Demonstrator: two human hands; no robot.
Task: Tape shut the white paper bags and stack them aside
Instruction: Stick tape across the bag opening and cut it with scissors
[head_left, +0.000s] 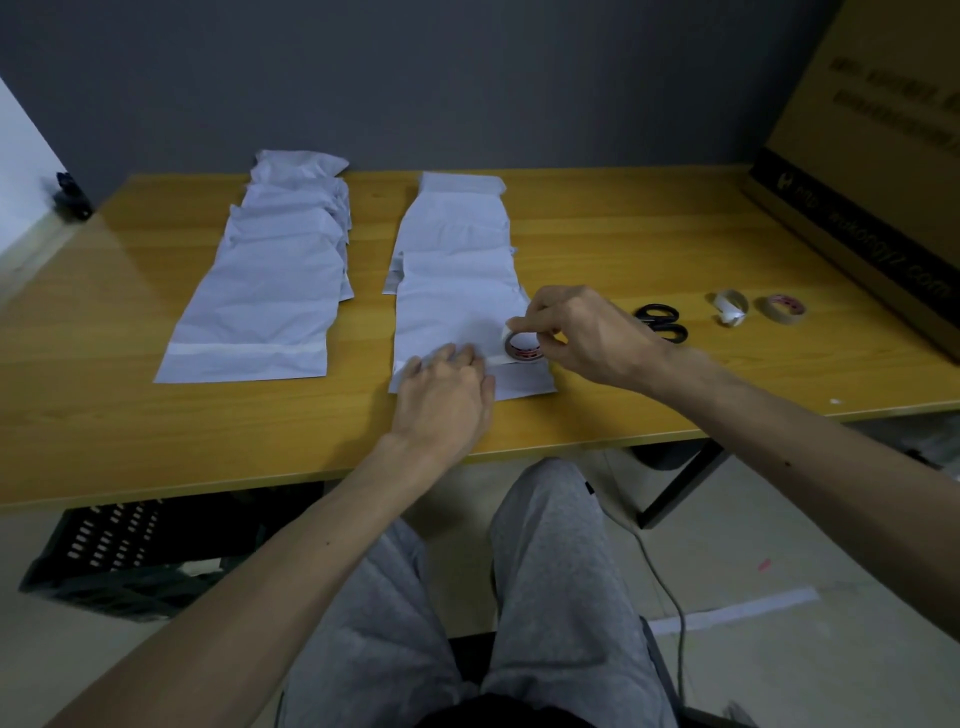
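Note:
Two overlapping rows of white paper bags lie on the wooden table (156, 415). The left row (270, 270) ends in a front bag with a strip of tape across its folded end. The right row (457, 260) ends in a front bag (447, 317) under my hands. My left hand (447, 395) presses flat on that bag's near edge, over a strip of tape. My right hand (582, 332) grips a roll of tape (522, 345) standing on the bag's right side, its strip running toward my left fingers.
Black-handled scissors (662, 322) lie just right of my right hand. Two more tape rolls (727, 306) (784, 309) sit further right. A large cardboard box (878, 156) stands on the table's right end. A black crate (104, 551) is under the table.

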